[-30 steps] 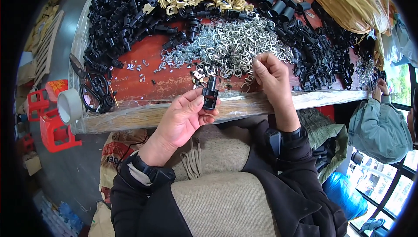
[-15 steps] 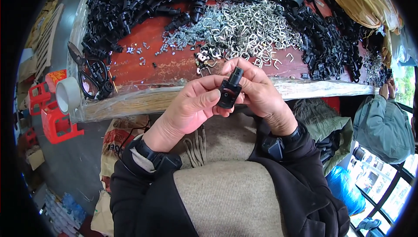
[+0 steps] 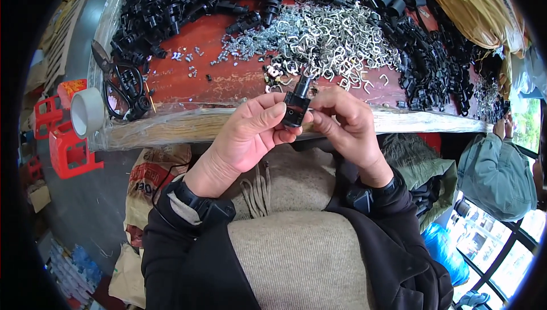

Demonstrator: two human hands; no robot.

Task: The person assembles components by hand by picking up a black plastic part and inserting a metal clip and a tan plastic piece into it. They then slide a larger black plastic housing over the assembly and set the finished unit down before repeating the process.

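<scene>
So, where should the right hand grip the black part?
Probably by the stem, coming from the right: it is slim and juts away beyond the body, which the left hand holds from the left.

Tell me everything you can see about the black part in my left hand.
The black part looks like slightly glossy hard plastic. It has a blocky body with a small round hole facing the camera, and a narrower, roughly cylindrical neck. It sits tilted, neck up and leaning right, in the grip of the left hand, by the near edge of the table. The right hand is close beside it; contact is unclear.
</scene>
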